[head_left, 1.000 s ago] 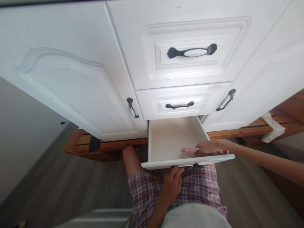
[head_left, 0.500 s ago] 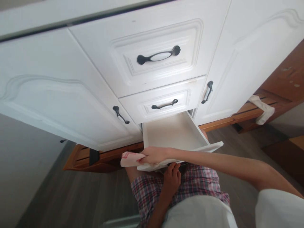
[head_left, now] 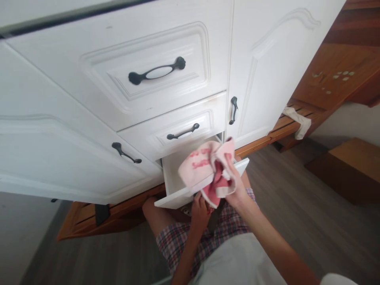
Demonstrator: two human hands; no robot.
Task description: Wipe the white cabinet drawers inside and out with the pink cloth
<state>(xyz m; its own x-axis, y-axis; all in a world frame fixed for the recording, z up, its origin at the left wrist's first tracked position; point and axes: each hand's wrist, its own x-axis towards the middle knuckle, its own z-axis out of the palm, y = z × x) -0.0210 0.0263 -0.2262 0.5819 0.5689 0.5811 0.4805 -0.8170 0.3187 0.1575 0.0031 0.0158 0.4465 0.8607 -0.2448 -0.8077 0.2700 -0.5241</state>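
A pink and white cloth (head_left: 197, 164) with red lettering hangs bunched from my right hand (head_left: 238, 192), its fingers closed round the gathered end and partly hidden by the folds. The cloth is over the front of a pulled-out white drawer (head_left: 172, 200) and covers much of its inside. My left hand (head_left: 200, 211) is at the outer face of that drawer front, fingers hooked on its dark handle, which is mostly hidden.
Above are two closed drawers with dark handles (head_left: 157, 72), flanked by white cabinet doors (head_left: 276, 75). A wooden slatted bench (head_left: 80, 217) runs beneath. A whitish cloth (head_left: 299, 122) drapes over its right part. A brown box (head_left: 350, 170) stands on the floor.
My right hand has lifted the cloth from the left end of the drawer front and swung it right. My left hand stays at the handle. The view has shifted right.
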